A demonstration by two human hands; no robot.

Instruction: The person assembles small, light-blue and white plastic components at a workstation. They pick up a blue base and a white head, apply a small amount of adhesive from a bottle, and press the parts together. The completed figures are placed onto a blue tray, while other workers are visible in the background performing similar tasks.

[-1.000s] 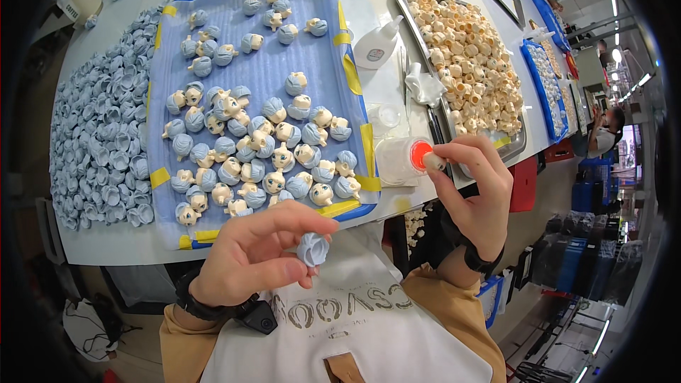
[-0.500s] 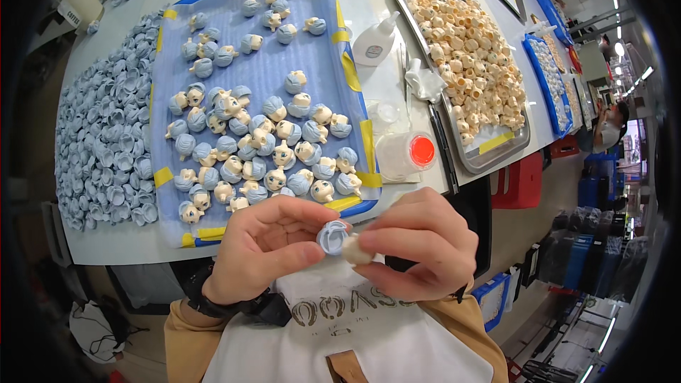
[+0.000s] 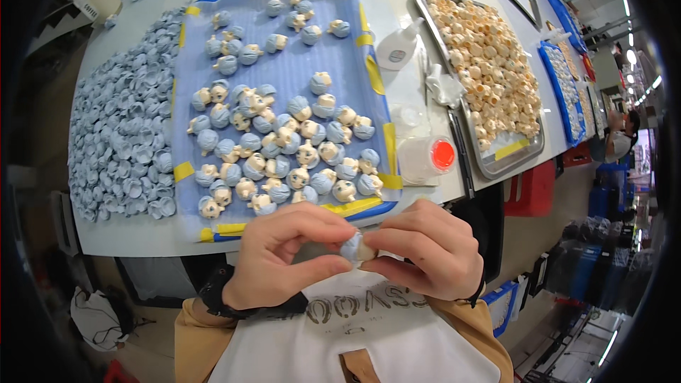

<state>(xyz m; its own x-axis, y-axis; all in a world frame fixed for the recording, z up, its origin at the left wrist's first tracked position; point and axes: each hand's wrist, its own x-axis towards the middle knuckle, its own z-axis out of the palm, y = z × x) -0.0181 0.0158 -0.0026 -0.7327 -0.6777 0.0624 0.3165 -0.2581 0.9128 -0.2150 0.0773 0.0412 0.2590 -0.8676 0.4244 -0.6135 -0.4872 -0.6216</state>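
Between both hands, in front of my chest, a light-blue doll hair shell (image 3: 350, 248) and a cream doll face piece (image 3: 366, 250) are pressed together. My left hand (image 3: 287, 252) pinches the blue shell with thumb and fingers. From the other side my right hand (image 3: 429, 248) grips the face piece, its fingertips hiding much of it. Just beyond lies a blue tray (image 3: 284, 67) lined with film and edged with yellow tape. Several blue-haired doll heads (image 3: 305, 156) lie in it. A large heap of loose blue hair shells (image 3: 124, 128) is left of the tray.
A metal tray (image 3: 500, 164) of cream face pieces (image 3: 489, 57) stands to the right. Between the trays are a white squeeze bottle (image 3: 399, 46), a jar with a red lid (image 3: 429, 156), crumpled white tissue (image 3: 445, 87) and a black tool (image 3: 461, 156). A red bin (image 3: 530, 184) sits beyond the table edge.
The face piece, apart from the open blue shell before, now sits against it. My hands have come closer together, and the view has shifted slightly.
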